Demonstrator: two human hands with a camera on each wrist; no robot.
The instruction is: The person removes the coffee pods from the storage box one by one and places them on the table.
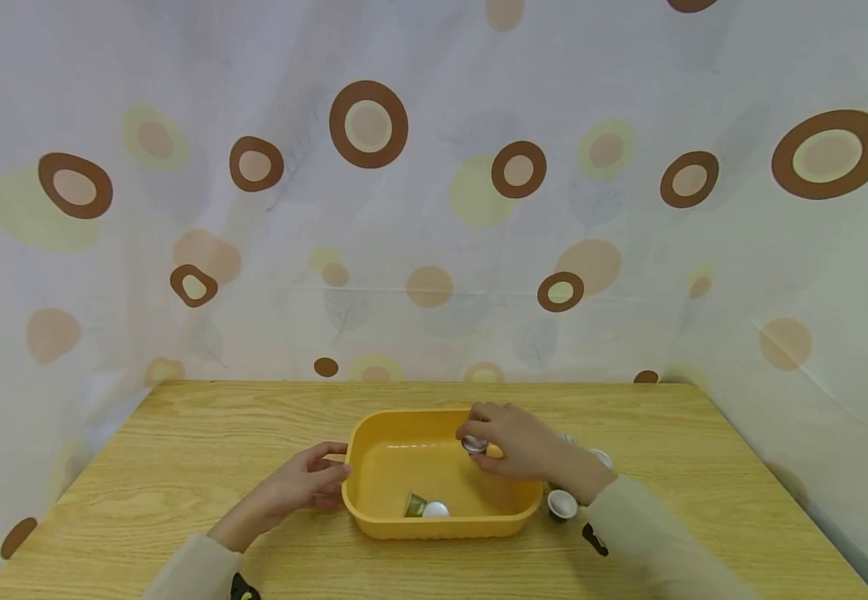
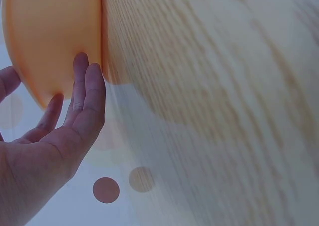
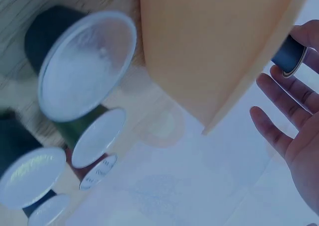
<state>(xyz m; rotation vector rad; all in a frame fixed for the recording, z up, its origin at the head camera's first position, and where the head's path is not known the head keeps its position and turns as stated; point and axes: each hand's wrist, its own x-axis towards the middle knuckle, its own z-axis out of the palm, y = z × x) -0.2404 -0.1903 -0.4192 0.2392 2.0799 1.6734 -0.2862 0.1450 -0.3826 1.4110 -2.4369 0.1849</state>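
Note:
My right hand (image 1: 522,440) pinches a coffee capsule (image 1: 474,445) over the right part of a yellow plastic bin (image 1: 441,528). The right wrist view shows this capsule (image 3: 290,57) as dark-bodied, between thumb and fingers above the rim. At the bin's left end is my left hand (image 1: 301,485); in the left wrist view its fingertips (image 2: 80,61) touch the outer wall (image 2: 55,31). Inside, near the front wall, lie a green capsule (image 1: 415,505) on its side and another capsule with a silvery white lid (image 1: 436,509).
Right of the bin, partly behind my right forearm, several capsules lie on the wooden table (image 1: 217,442), one with its pale lid (image 1: 562,505) showing. A larger dark capsule (image 3: 87,66) is close to the right wrist camera. A patterned cloth (image 1: 419,217) hangs behind the table.

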